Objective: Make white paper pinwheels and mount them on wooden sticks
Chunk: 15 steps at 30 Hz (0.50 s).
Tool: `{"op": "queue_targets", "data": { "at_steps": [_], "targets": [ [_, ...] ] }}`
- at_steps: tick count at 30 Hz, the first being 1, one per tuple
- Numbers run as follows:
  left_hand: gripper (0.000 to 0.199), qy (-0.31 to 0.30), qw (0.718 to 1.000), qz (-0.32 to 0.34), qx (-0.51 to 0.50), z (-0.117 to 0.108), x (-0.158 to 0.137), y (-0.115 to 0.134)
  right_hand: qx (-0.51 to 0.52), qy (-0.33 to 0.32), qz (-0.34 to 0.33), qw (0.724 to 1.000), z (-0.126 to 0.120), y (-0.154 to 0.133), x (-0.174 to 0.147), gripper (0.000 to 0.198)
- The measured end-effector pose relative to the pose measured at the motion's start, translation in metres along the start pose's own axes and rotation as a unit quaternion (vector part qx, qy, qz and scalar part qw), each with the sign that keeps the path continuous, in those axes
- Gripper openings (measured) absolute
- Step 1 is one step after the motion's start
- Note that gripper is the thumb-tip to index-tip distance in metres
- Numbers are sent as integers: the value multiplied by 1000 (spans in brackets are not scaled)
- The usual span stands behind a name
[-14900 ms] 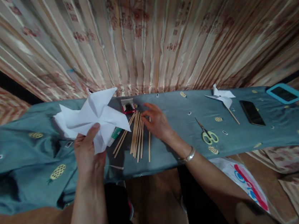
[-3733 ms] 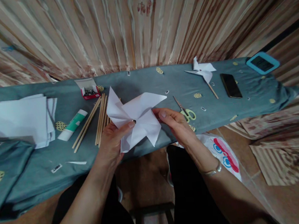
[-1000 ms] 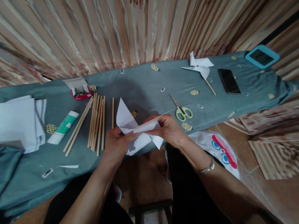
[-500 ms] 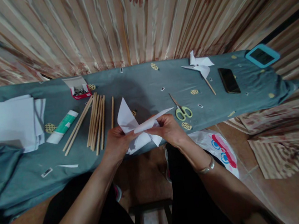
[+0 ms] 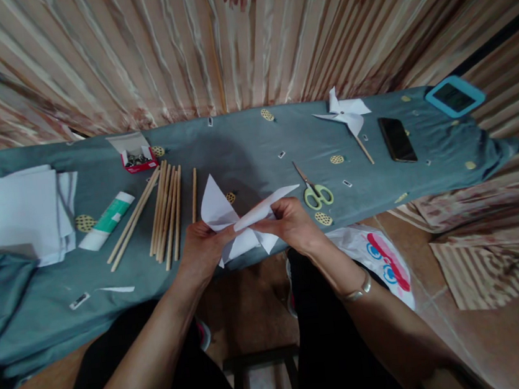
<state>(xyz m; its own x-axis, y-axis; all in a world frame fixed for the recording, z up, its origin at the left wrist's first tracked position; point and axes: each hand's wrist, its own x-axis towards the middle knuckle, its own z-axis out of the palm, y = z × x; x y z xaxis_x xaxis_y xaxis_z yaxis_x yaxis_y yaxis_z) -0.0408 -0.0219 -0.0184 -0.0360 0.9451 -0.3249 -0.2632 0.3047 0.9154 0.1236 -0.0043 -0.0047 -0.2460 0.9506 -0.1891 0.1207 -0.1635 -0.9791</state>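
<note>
A white paper pinwheel (image 5: 217, 204), its blades cut and partly folded inward, is held over the front edge of the table. My left hand (image 5: 203, 246) is closed on its left side, the thumb pressing near the middle. My right hand (image 5: 292, 223) pinches a curled blade on the right between thumb and fingers. The fingers under the paper are hidden. Beyond my left hand lies a single wooden stick (image 5: 194, 194). Green-handled scissors (image 5: 318, 195) rest open-bladed to the right of my right hand.
Several wooden sticks (image 5: 166, 214), a glue tube (image 5: 107, 221), a red box of metal pins (image 5: 138, 158) and stacked white paper (image 5: 8, 210) lie left. On the right are a finished pinwheel (image 5: 346, 113), a phone (image 5: 397, 139) and a blue-framed device (image 5: 455, 96). A plastic bag (image 5: 379, 256) sits below.
Both hands keep their hold on the paper pinwheel. Its upper left blade has tipped slightly down and left; otherwise little differs.
</note>
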Motion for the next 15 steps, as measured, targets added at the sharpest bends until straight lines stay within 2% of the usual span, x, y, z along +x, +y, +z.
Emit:
{"op": "queue_targets", "data": {
  "at_steps": [4, 15],
  "targets": [
    [40, 7, 1000, -12, -1, 0, 0, 2, 82, 20, 44, 995, 3, -5, 0, 33],
    [36, -2, 1000, -25, -15, -1, 2, -1, 79, 11, 29, 996, 3, -3, 0, 26]
  ]
}}
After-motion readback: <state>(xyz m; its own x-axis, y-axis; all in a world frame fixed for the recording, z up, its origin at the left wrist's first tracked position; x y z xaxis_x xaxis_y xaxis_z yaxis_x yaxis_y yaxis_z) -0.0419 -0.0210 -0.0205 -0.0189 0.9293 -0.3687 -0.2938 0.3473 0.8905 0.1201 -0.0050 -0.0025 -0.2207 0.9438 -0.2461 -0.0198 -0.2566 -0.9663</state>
